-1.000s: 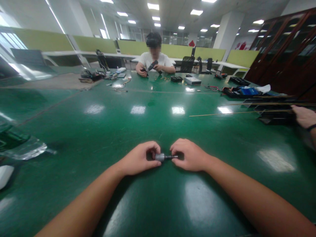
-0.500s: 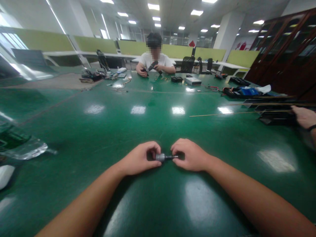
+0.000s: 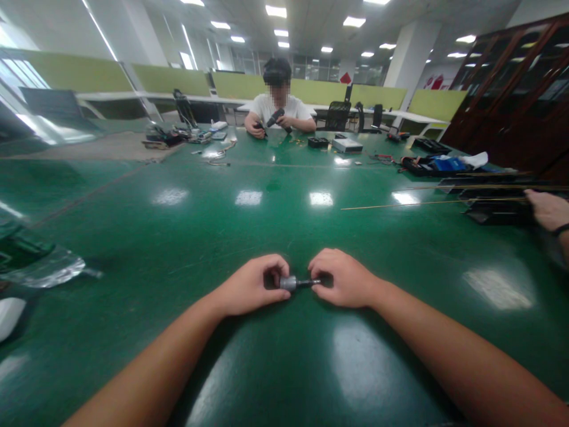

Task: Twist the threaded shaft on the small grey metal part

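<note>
Close to the middle of the green table lies a small metal tool piece (image 3: 288, 284), a thick grey cylinder with a thin, dark shaft that looks like a drill bit. My left hand (image 3: 258, 284) is closed around the cylinder end, thumb below and fingers curled above it. At the shaft's silvery tip, my right hand (image 3: 340, 279) pinches with thumb and fingertips. The shaft runs level between the two hands. Part of the cylinder's left end is hidden by my left fingers.
Across the green table (image 3: 267, 231) a person (image 3: 278, 112) in white holds a dark power tool. Another person's hand (image 3: 549, 210) rests by black trays (image 3: 498, 210) and long thin rods at right. A clear plastic bottle (image 3: 40, 261) lies at left, near a white object (image 3: 9, 317).
</note>
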Tool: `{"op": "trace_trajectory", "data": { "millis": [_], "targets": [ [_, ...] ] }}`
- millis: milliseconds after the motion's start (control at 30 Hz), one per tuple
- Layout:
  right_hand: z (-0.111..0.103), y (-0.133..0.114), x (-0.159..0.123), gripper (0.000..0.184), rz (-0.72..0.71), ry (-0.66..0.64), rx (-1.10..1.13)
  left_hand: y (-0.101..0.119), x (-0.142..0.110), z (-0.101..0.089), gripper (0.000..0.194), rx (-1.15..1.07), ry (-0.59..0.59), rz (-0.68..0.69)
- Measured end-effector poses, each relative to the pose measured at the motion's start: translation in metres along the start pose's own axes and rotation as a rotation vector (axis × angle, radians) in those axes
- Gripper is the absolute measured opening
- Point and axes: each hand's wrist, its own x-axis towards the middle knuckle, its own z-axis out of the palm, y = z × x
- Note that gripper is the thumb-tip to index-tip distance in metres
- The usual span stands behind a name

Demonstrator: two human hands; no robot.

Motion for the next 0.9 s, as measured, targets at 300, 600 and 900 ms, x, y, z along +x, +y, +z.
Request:
{"op": "trace_trajectory", "data": {
  "millis": [300, 600, 900],
  "targets": [
    [0.0008, 0.001, -0.0001, 0.01, -0.007, 0.01, 0.003, -0.0001, -0.0004, 0.0004, 0.023, 0.004, -0.001, -0.003],
    [-0.0006, 0.0012, -0.0005, 0.009, 0.001, 0.002, -0.008, 0.0019, -0.0001, -0.0003, 0.022, 0.006, -0.006, -0.012],
    [-0.0007, 0.0019, -0.001, 0.01, 0.004, 0.001, -0.017, -0.0004, -0.0006, -0.0005, 0.023, 0.012, -0.005, -0.004]
  ]
}}
